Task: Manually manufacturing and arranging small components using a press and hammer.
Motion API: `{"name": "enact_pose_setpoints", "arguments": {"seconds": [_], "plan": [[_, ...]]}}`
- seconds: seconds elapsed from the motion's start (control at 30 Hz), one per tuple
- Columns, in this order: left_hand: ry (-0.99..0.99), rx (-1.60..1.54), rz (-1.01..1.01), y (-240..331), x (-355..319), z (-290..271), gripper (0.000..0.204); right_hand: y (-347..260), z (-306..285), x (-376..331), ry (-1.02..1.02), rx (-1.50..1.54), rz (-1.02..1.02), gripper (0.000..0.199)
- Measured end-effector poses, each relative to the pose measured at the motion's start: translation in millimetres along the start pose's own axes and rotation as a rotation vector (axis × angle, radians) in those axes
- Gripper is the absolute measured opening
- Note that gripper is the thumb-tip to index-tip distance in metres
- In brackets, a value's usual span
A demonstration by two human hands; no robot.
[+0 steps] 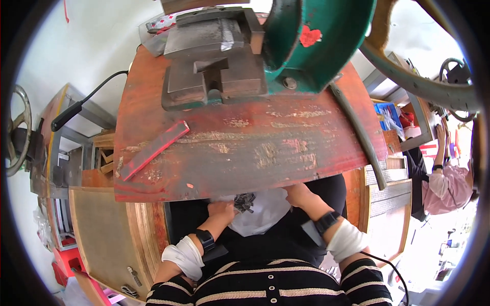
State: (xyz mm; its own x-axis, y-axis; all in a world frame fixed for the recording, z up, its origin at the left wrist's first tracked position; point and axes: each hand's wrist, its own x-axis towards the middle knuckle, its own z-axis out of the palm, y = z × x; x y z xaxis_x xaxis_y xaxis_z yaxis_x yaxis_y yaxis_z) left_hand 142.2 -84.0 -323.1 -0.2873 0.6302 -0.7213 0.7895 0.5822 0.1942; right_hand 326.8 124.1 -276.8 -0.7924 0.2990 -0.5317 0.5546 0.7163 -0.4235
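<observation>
A white plastic bag (260, 217) lies across my lap, just under the table's near edge. My left hand (222, 210) is closed at the bag's left side, beside a small heap of dark grey strips (245, 202) that look like metal scraps. My right hand (300, 197) is closed on the bag's right side, its fingertips partly hidden by the table edge. The far end of the bag is out of sight under the table.
A worn red wooden table (214, 178) carries a red bar (155, 150), a steel die block (214, 76) and a green press frame (326, 46). A dark curved lever (360, 132) hangs past its right edge. A wooden tray (104, 234) stands left; another person (449, 186) is at right.
</observation>
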Motion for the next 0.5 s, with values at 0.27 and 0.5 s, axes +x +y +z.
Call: {"name": "enact_pose_setpoints", "arguments": {"seconds": [0.27,0.5], "plan": [[0.25,-0.154,0.066,-35,17,61,0.064,16,31,33,0.367,-0.501,-0.201,0.029],[0.263,-0.511,0.015,-70,15,35,0.048,-1,17,16,0.212,-0.365,-0.193,0.031]]}}
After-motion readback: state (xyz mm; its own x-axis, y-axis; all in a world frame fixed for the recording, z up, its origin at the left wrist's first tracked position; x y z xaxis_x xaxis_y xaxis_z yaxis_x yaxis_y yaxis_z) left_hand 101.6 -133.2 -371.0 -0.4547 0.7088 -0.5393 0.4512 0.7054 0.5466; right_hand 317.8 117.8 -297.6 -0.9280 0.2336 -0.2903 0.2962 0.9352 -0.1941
